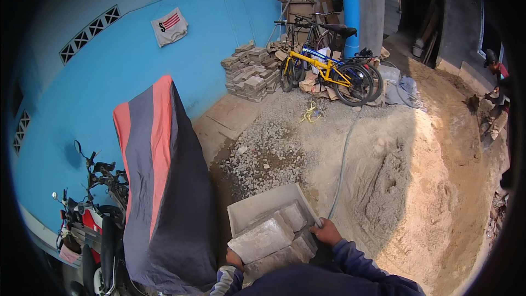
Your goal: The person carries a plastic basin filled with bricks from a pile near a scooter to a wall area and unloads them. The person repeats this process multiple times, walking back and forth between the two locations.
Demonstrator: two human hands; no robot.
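Observation:
Close in front of me is a pale grey open-topped tub (256, 203) loaded with several grey concrete blocks (263, 239). The blocks lie stacked, one large one on top towards the left. My right hand (327, 232) is closed round the tub's right rim, its fingers curled over the edge. At the left side, my left hand (234, 259) grips the tub's edge beside the large block; part of its fingers is hidden. Whatever supports the tub underneath does not show.
Left of me stands a covered vehicle (183, 203), with motorbikes (98, 214) beyond. Gravel (266, 159) lies ahead; a hose (342, 170) crosses the sand (405, 186). Stacked pavers (252, 74) and a yellow bicycle (323, 68) stand at the back. A person (498, 79) crouches far right.

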